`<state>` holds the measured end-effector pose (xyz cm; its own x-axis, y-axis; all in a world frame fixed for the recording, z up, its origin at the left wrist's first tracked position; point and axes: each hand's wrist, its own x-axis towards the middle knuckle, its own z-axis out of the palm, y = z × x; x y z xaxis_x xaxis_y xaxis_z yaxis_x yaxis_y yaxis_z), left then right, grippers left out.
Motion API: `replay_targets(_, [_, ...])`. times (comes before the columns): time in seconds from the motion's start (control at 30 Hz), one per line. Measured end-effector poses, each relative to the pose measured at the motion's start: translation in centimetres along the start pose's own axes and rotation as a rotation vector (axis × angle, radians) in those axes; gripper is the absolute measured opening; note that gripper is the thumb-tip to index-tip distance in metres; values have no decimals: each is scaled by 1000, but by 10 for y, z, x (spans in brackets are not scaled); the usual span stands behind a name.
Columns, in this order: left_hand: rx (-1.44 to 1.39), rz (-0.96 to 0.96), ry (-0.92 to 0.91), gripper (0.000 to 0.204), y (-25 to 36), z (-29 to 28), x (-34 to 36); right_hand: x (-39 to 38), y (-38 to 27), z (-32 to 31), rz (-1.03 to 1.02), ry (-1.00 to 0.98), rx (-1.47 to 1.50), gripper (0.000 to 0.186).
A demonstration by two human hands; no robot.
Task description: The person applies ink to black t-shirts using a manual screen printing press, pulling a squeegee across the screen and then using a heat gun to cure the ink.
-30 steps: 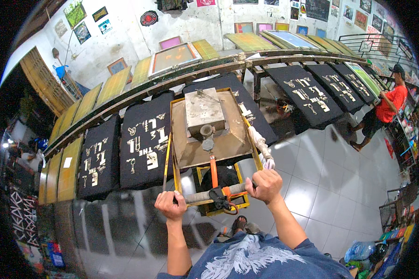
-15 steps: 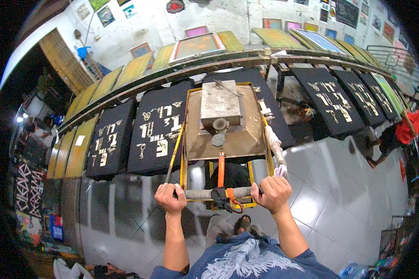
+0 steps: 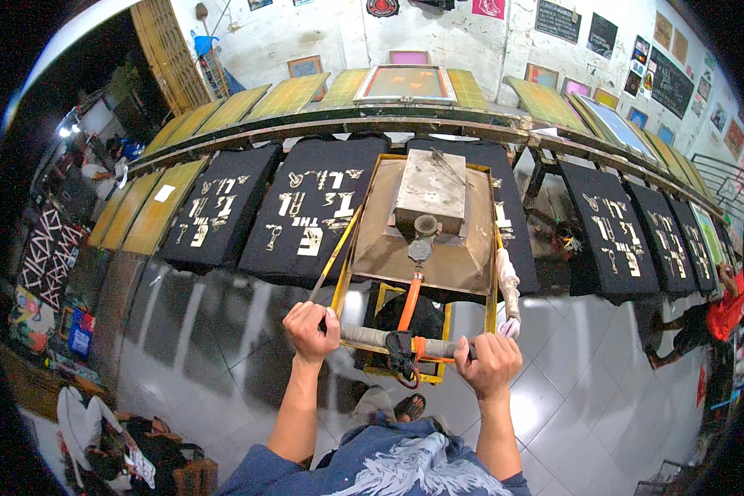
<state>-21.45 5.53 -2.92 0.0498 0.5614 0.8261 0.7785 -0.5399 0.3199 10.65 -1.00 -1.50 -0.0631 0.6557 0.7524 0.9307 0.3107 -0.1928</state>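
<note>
My left hand (image 3: 312, 331) and my right hand (image 3: 489, 364) are closed round opposite ends of a grey-wrapped handlebar (image 3: 364, 336). The bar belongs to a yellow metal frame (image 3: 339, 285) that carries a wide, brownish metal hood (image 3: 380, 248), apparently a gas heater. A dented metal box (image 3: 430, 190) sits on top of the hood. An orange hose (image 3: 408, 306) runs from its fitting down to a black bundle (image 3: 400, 354) tied at the middle of the bar. The hood stands over a black T-shirt (image 3: 517, 231), hiding most of it. A white-wrapped rod (image 3: 507, 285) slopes down near my right hand.
More black T-shirts with pale prints (image 3: 314, 202) lie on a long bench on both sides. Yellowish boards (image 3: 288, 97) and a framed screen (image 3: 405, 83) stand behind. A person in red (image 3: 726, 306) is at the far right; people sit at lower left. Grey tiles (image 3: 248, 331) cover the floor.
The view has turned left, bringing seated people into sight at lower left. The handlebar now slants down toward my right hand. Both hands keep their grip on it.
</note>
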Motion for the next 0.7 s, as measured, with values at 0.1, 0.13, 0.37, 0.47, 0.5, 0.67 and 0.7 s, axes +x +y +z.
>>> replay_targets(0.1, [1,6,13,26,1,-3,2,0,-2,1,1,-6,-1,35])
replay_targets(0.13, [2,10,16,26,1,-4,2,0,-2,2,4,-5,0,35])
replay_targets(0.37, [4,-5,-1,23,5,-5,5,-2,-2,2,8,1,-2,34])
replay_targets(0.47, [13,-2,1,22,4,-5,4,-3,-2,1,9,-6,-3,33])
replay_targets(0.5, [10,-4,3,22,4,-4,4,-3,-2,1,7,-1,-7,33])
replay_targets(0.67, [1,-14,4,23,4,-4,4,-1,-2,0,9,-9,-10,33])
replay_targets(0.7, [-2,-9,7,24,4,-3,4,-2,-2,0,11,-11,-11,33])
